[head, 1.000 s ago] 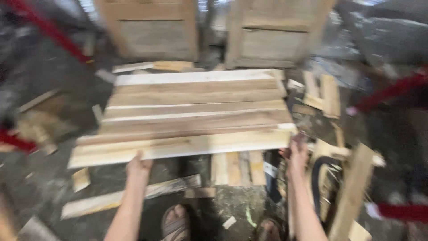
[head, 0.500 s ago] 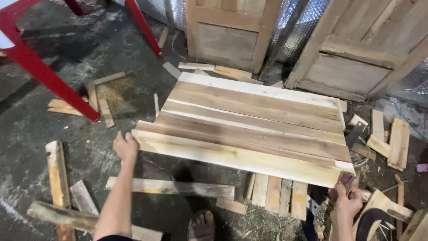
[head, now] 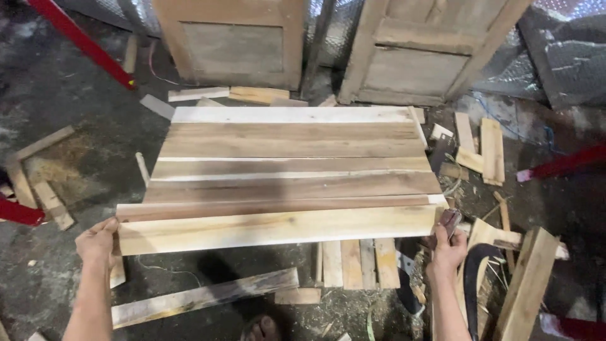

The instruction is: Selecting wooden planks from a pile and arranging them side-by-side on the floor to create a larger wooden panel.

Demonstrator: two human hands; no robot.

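The wooden panel [head: 293, 170] consists of several long boards laid edge to edge, running left to right; it occupies the centre of the view and lies over the dark, littered floor [head: 69, 95]. The boards differ in tone: the far board is pale, the middle boards are brown, and the nearest board [head: 278, 228] is light with a yellowish grain.

The left hand [head: 96, 241] grips the left end of the nearest board; its fingers curl over the corner and the thumb lies along the top edge. The right hand [head: 448, 246] is at the right end of the same board; it is closed around a small dark object [head: 449, 218], whose kind cannot be determined; the object touches the board's corner.

Below the near edge, several short slats [head: 358, 262] lie side by side and pass under the panel; a long loose plank [head: 205, 297] lies at an angle on the floor in front of them. A sandalled foot [head: 261, 327] appears at the bottom edge.

Two framed wooden panels [head: 235, 41] lean upright behind the work area. Offcuts [head: 483, 148] lie scattered to the right; a red metal bar [head: 79, 39] crosses the upper left corner; a thick timber block [head: 527, 284] leans at the lower right.
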